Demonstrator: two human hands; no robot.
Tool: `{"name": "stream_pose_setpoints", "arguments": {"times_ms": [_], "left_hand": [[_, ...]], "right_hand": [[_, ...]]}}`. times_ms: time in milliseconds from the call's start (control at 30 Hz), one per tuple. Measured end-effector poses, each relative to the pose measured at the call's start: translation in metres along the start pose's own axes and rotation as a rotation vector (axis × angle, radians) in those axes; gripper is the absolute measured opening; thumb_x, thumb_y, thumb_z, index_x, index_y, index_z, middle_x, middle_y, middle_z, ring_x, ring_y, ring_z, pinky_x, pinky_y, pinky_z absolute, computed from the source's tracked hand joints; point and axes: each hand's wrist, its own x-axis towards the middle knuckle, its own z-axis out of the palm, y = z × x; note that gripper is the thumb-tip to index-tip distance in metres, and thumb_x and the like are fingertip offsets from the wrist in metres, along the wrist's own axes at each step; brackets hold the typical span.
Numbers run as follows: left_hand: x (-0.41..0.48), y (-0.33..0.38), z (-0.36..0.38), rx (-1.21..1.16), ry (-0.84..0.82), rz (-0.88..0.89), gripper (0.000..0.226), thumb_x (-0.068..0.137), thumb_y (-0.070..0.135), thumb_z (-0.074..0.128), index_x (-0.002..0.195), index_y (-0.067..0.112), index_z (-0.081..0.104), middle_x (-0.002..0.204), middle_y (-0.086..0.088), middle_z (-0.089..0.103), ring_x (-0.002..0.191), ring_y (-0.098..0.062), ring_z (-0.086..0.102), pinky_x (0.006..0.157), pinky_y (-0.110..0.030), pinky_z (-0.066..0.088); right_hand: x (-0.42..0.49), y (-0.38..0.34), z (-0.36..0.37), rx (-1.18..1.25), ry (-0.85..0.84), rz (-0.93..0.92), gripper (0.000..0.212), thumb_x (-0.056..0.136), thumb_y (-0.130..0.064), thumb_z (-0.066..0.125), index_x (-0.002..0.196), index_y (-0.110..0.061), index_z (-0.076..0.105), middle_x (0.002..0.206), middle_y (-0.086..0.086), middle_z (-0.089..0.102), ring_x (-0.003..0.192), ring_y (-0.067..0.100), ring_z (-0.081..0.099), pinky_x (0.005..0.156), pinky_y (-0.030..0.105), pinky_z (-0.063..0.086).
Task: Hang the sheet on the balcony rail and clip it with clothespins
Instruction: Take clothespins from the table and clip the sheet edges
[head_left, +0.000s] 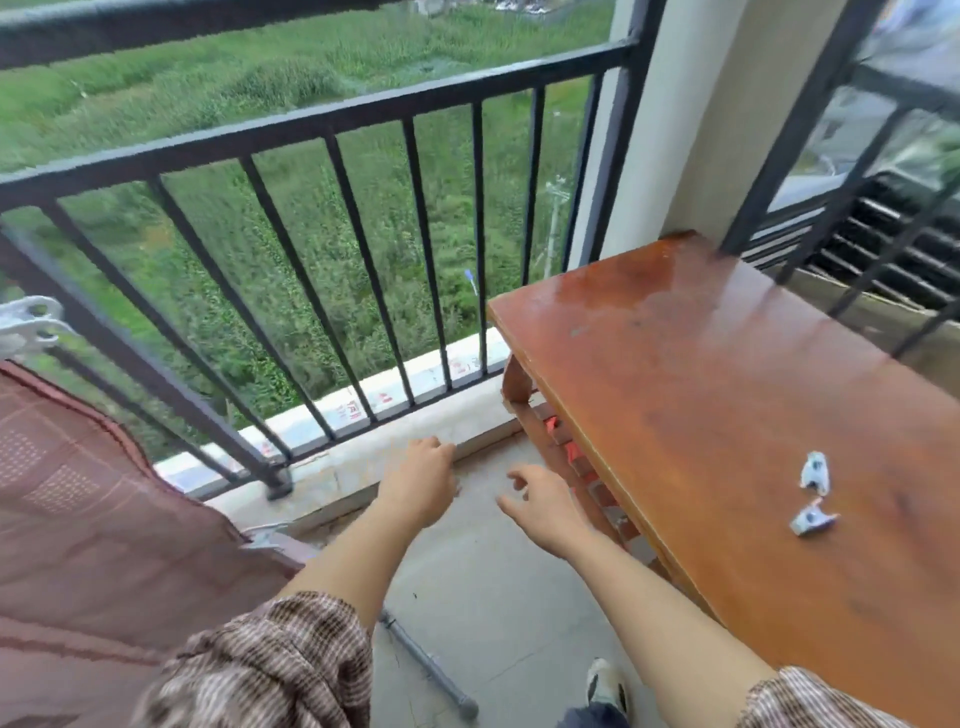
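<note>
A reddish-brown patterned sheet (78, 519) hangs draped at the left, beside the black balcony rail (311, 130). A white clothespin (31, 319) shows at the far left edge above the sheet. Two more white clothespins (814, 470) (811, 519) lie on the wooden table at the right. My left hand (421, 480) hovers over the floor near the rail's base, fingers curled and holding nothing. My right hand (540, 506) is beside it, fingers spread and empty, just left of the table's edge.
The brown wooden table (727, 389) fills the right side, with red-brown shelves under it. A grey pipe (431, 670) lies on the concrete floor near my shoe (605, 683). A beige pillar (675, 130) stands at the corner. Grass lies far below.
</note>
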Motion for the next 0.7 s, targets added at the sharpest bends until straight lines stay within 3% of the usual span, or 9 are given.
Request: {"name": "stream_pose_setpoints", "arguments": {"times_ms": [133,267,433,600,700], "left_hand": [[0.024,0.095,0.032,-0.041,-0.049,0.108,0.035,0.094,0.022,0.038,0.127,0.014,0.048,0.127,-0.008,0.049,0.122,-0.027,0.041,0.093,-0.041,0.042],[0.048,0.180,0.063,-0.145,-0.100,0.172,0.037,0.096,0.024,0.036,0.130,0.016,0.045,0.130,-0.005,0.046,0.121,-0.025,0.043,0.088,-0.038,0.042],[0.074,0.254,0.110,-0.140,-0.156,0.261,0.041,0.095,0.024,0.036,0.135,0.017,0.037,0.141,-0.005,0.036,0.129,-0.026,0.034,0.098,-0.037,0.040],[0.084,0.291,0.146,-0.052,-0.230,0.257,0.056,0.100,0.038,0.022,0.151,0.019,0.009,0.159,-0.009,-0.003,0.147,-0.026,-0.002,0.118,-0.038,0.007],[0.082,0.292,0.163,-0.044,-0.218,0.221,0.072,0.087,0.053,-0.003,0.151,0.021,0.000,0.159,-0.009,-0.009,0.147,-0.027,-0.007,0.119,-0.038,0.003]], "right_hand": [[-0.017,0.084,-0.054,-0.010,0.102,0.182,0.029,0.085,-0.034,0.056,0.107,-0.016,0.060,0.105,0.000,0.059,0.099,0.021,0.055,0.073,0.027,0.036],[-0.038,0.165,-0.104,-0.008,0.151,0.340,0.038,0.088,-0.036,0.054,0.123,-0.021,0.057,0.116,-0.002,0.059,0.095,0.016,0.056,0.084,0.029,0.043],[-0.048,0.250,-0.152,-0.038,0.210,0.453,0.035,0.090,-0.031,0.054,0.122,-0.019,0.057,0.123,-0.002,0.058,0.114,0.018,0.056,0.091,0.031,0.045],[-0.053,0.302,-0.184,-0.264,0.209,0.360,0.035,0.091,-0.025,0.049,0.126,-0.025,0.054,0.122,-0.003,0.048,0.112,0.020,0.052,0.085,0.031,0.043],[-0.046,0.320,-0.192,-0.426,0.130,0.273,0.048,0.086,-0.013,0.049,0.132,-0.025,0.048,0.126,0.001,0.044,0.114,0.024,0.048,0.087,0.032,0.042]]}}
